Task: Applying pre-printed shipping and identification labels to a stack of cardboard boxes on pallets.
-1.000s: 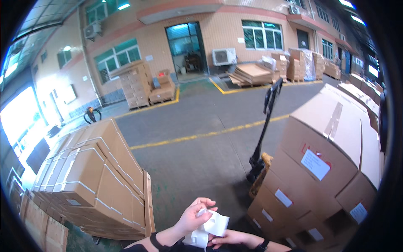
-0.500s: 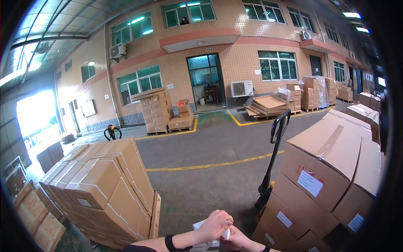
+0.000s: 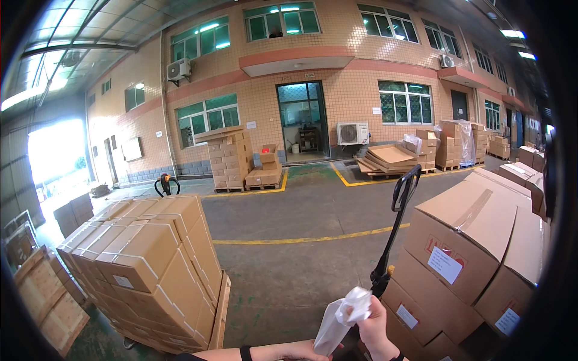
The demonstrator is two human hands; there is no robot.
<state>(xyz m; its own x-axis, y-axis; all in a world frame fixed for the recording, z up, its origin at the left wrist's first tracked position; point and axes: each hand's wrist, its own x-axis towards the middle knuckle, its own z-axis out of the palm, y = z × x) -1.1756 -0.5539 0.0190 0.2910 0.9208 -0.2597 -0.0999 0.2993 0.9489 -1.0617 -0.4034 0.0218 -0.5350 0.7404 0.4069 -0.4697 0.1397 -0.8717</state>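
Note:
A long white packet (image 3: 330,330), paper-like or plastic, leans upright at the bottom middle. My left hand (image 3: 305,350) is closed round its lower end, the fingers partly cut off by the frame's lower edge. At the packet's top is a crumpled, slightly see-through white wrapping (image 3: 357,302). My right hand (image 3: 374,323) grips this from the right, thumb and fingers pressed together. Whether the wrapping is joined to the packet cannot be made out.
Strapped cartons (image 3: 141,256) stand on a pallet at left. Stacked cartons (image 3: 457,240) with white labels rise close on the right, beside a pallet jack handle (image 3: 397,222). A yellow floor line (image 3: 307,240) crosses ahead; more carton stacks (image 3: 229,159) line the building.
My right hand has moved right and up with the crumpled wrapping. My left hand has lowered to the packet's bottom end, and the packet now stands more upright. The view has shifted slightly.

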